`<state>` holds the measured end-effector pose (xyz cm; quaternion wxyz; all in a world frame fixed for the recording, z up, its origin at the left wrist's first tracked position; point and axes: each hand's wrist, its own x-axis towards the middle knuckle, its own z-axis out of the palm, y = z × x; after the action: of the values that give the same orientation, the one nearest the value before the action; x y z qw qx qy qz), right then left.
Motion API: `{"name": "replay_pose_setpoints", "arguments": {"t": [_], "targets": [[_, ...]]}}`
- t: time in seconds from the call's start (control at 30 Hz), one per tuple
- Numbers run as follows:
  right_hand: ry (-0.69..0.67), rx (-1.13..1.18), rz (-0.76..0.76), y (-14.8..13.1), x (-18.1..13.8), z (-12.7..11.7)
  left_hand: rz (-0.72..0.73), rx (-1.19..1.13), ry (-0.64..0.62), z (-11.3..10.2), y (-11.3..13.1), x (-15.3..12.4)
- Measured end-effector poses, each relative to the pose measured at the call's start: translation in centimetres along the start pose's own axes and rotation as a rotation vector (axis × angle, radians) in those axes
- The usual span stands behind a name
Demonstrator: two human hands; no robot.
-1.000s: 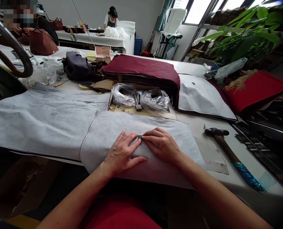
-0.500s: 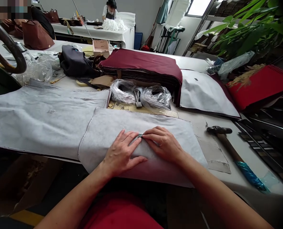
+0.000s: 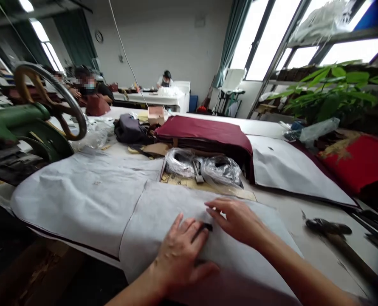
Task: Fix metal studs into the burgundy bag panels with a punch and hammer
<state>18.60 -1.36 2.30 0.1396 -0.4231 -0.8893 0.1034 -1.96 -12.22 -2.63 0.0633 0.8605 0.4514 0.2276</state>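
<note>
My left hand (image 3: 187, 250) lies open on a large pale grey-white sheet (image 3: 240, 263), its fingers spread. At its fingertips a small dark piece (image 3: 209, 227) sits on the sheet; its details are blurred. Just above and to the right of that piece, my right hand (image 3: 236, 219) hovers with slightly bent fingers apart, and nothing shows between them. Another pale sheet (image 3: 90, 199), with a small dotted mark on it, adjoins on the left.
A hammer (image 3: 329, 227) lies to the right. Behind the sheet are plastic-wrapped rolls (image 3: 221, 170) and a stack of maroon material (image 3: 204, 127). A green machine with a handwheel (image 3: 77, 110) stands at left. Other people sit farther back.
The view has tilted up and turned left. My right hand has come away from the small piece, up and to the right. My left hand stays beside the piece.
</note>
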Motion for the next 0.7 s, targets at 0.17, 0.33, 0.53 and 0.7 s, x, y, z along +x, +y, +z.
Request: {"name": "replay_pose_setpoints", "arguments": {"t": [0.17,0.33,0.53,0.7], "targets": [[0.105,0.017,0.387,0.6,9.2,1.6,0.106,0.108,0.259,2.1,-1.1,0.5],[0.244,0.358,0.403,1.1,11.6,2.0,0.203,0.234,0.449,3.6,-2.2,1.3],[0.277,1.001,0.367,1.8,7.1,-0.2,0.068,0.089,0.194,1.9,-1.1,0.1],[0.155,1.421,0.415,0.1,-0.5,1.0,-0.013,-0.019,0.019,0.3,-0.2,-0.1]]}}
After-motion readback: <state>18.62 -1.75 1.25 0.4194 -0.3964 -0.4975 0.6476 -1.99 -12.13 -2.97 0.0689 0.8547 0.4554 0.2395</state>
